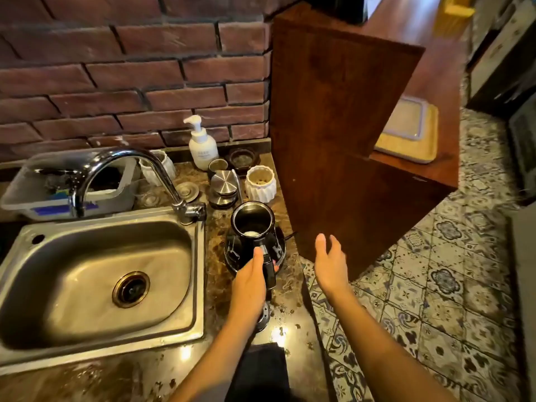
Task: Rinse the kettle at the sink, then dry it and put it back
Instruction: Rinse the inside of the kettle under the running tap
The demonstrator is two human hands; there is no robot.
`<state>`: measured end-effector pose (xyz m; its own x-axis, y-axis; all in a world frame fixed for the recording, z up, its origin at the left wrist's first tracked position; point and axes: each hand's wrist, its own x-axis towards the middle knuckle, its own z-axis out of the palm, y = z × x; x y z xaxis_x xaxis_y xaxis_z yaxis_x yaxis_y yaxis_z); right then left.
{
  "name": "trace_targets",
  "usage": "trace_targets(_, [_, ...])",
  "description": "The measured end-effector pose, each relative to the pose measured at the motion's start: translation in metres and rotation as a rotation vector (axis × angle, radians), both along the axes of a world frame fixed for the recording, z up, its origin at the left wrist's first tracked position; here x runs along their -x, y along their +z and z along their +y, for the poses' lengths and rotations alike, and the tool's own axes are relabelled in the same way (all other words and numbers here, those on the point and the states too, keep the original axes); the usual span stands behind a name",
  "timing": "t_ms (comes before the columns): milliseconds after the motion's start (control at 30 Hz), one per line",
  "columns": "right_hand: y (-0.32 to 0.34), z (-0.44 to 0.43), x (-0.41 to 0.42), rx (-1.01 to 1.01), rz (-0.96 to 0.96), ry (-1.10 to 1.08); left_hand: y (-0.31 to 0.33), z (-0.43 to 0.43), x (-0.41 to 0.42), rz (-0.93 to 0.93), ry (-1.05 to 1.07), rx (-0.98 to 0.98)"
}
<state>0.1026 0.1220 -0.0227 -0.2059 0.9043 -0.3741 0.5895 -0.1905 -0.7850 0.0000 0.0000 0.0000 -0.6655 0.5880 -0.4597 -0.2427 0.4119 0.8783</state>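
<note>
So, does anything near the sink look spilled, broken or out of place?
Nothing looks spilled or broken. Only the kettle is open, without a lid, a whitish patch showing at its bottom; the left hand grips its handle.

The black kettle (253, 224) stood upright with its lid off and a pale patch showing at the bottom of its shiny inside. It sat at a round black base (232, 256) on the counter (216, 271), just right of the steel sink (72, 271). Its handle (269, 271) pointed toward the person, gripped by the left hand (251, 281).
</note>
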Motion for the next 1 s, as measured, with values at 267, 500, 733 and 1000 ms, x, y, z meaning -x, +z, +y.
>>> trace_targets(267, [-0.047,0.023,0.028,0.434,0.489,-0.126,-0.029,0.025,-0.009,-0.084,0.114,-0.135])
trace_targets(500, [-0.063,0.016,0.029,0.656,0.744,-0.148,-0.045,0.04,-0.013,-0.075,0.266,-0.243])
trace_targets(733, [-0.087,0.021,0.034,0.719,0.871,-0.179,-0.058,0.041,-0.017,0.056,0.303,-0.263])
trace_targets(1000, [-0.077,0.019,0.037,0.721,0.836,-0.162,-0.056,0.043,-0.012,0.052,0.287,-0.374])
